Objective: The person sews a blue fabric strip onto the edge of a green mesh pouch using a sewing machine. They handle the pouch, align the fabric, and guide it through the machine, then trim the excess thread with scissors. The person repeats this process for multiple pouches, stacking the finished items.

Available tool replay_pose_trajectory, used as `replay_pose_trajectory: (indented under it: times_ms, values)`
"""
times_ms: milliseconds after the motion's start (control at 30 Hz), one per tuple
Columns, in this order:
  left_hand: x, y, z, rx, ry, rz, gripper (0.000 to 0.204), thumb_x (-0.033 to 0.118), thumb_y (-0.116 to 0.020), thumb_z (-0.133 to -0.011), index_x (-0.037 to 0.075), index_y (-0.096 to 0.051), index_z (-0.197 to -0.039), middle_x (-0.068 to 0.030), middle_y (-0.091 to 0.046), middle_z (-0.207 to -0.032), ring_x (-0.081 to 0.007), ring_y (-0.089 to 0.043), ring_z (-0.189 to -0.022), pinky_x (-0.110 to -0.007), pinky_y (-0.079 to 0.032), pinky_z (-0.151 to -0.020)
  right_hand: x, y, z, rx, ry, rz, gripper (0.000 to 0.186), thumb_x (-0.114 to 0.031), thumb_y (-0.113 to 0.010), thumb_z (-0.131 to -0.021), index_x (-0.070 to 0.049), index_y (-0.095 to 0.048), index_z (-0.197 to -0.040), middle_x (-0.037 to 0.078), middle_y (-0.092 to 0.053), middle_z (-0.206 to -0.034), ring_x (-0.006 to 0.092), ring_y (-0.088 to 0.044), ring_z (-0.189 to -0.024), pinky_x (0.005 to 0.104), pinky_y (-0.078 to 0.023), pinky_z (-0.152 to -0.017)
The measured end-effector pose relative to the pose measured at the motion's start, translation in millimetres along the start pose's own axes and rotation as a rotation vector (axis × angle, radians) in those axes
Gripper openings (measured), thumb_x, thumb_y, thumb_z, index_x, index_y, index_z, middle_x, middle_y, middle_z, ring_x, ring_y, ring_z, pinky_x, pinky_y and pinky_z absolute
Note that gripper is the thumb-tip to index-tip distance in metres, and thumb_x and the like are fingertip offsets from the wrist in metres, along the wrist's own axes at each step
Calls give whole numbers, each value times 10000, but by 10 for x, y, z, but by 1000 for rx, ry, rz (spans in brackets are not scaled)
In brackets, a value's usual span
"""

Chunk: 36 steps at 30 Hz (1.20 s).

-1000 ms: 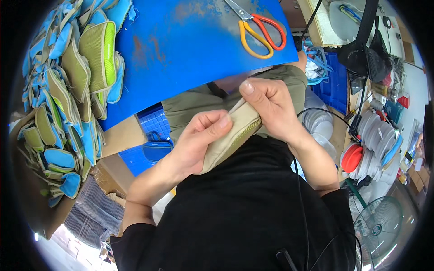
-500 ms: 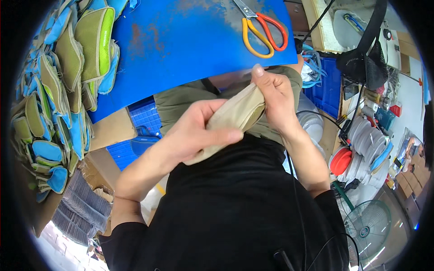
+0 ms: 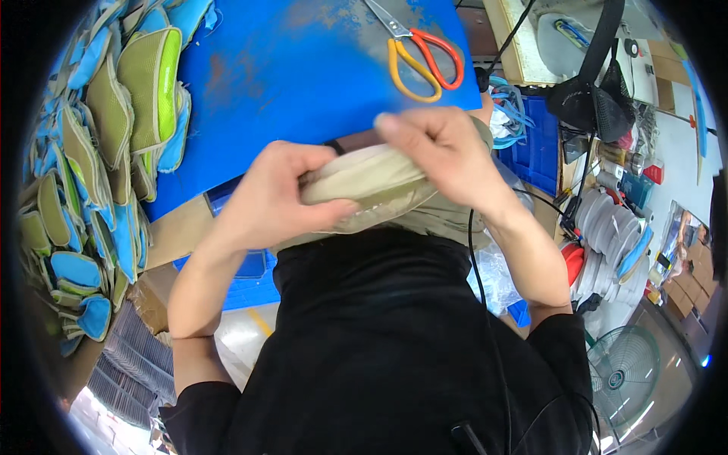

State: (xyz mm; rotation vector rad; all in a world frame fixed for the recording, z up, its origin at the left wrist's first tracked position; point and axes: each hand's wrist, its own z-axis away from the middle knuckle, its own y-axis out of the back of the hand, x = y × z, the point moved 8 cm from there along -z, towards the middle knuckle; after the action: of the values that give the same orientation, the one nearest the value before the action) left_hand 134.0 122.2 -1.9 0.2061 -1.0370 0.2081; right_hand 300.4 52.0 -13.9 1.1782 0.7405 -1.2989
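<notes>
Above my lap, a curved, layered beige fabric piece is stretched between my two hands. My left hand grips its left end, thumb below and fingers above. At the other end my right hand is closed on the fabric, its thumb lying along the upper edge; some fingers are hidden and the hand is slightly blurred. A glossy, see-through strip shows along the fabric's lower edge. Beyond the right hand, scissors with one yellow and one orange handle lie on the blue table.
Many olive, lime and blue padded fabric pieces are heaped at the left. Below them stand stacked grey sheets. A blue crate, stacked white pieces and a fan are at the right. A black cable hangs beside my right forearm.
The fabric piece has turned from a steep slant to nearly level. My left hand has moved up and left, and the right hand has rolled over the fabric's end.
</notes>
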Motion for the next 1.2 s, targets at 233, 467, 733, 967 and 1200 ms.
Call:
replay_pose_trajectory:
  times_ms: [233, 467, 733, 967, 1200]
  values:
    - [-335, 57, 172, 62, -96, 730, 273, 234, -852, -840, 40, -685, -937, 27, -679, -900, -48, -589, -836, -234, -473, -771, 265, 203, 100, 88, -84, -387, 454, -347, -576, -1081, -51, -657, -747, -81, -540, -682, 13, -438, -643, 228, -356, -568]
    - [-290, -148, 36, 11, -74, 1119, 192, 240, -695, -992, 51, -711, -1026, 12, -715, -955, -55, -637, -899, -247, -493, -809, 639, 322, 130, 211, -151, -591, 350, -331, -576, -1077, -132, -622, -793, -68, -562, -727, 28, -482, -663, 220, -375, -623]
    - [-115, -194, 4, -10, -13, 1104, 219, 246, -667, -1017, 37, -718, -1056, -3, -721, -957, -61, -660, -848, -240, -520, -772, 897, 273, 212, 244, -180, -615, 316, -311, -578, -1078, -155, -588, -803, -74, -530, -729, 32, -456, -653, 231, -360, -617]
    - [-37, -188, -70, 15, -180, 920, 180, 220, -729, -973, 89, -629, -903, 12, -676, -933, -48, -609, -817, -246, -510, -732, 796, 230, 255, 243, -157, -520, 363, -335, -591, -1072, -134, -612, -770, -69, -538, -715, 31, -446, -656, 225, -359, -626]
    - [-64, -354, -90, -46, -156, 1219, 234, 226, -733, -972, 126, -577, -830, 3, -666, -903, -41, -596, -784, -229, -491, -677, 822, 264, 259, 292, -96, -482, 395, -349, -574, -1080, -126, -587, -754, -70, -513, -698, 26, -412, -638, 226, -331, -602]
